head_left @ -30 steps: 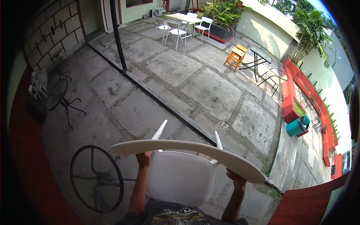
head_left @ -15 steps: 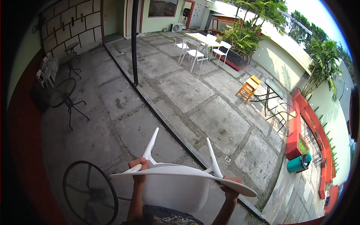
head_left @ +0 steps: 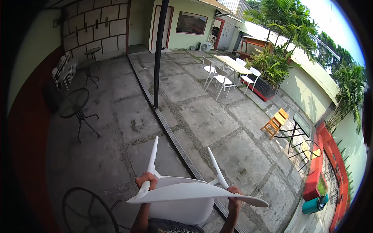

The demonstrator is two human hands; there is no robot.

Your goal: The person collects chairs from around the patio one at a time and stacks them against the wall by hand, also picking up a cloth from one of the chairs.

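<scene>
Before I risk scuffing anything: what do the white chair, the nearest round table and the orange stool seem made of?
White chair: probably molded plastic, satin; smooth, rounded surfaces.
Nearest round table: top likely tinted glass, as the frame shows through; dark rim perhaps painted metal.
Orange stool: probably varnished wood, from its warm, even color; grain not visible.

7 o'clock: table (head_left: pixel 83 211) cut by bottom edge | 6 o'clock: shirt (head_left: pixel 175 227) cropped; chair (head_left: pixel 180 212) partly behind its backrest (head_left: pixel 194 190) | 12 o'clock: window (head_left: pixel 191 23) markings illegible

Both forearms (head_left: pixel 142 217) reach forward, the left hand (head_left: pixel 146 181) and right hand (head_left: pixel 235 193) curled in grips.
</scene>
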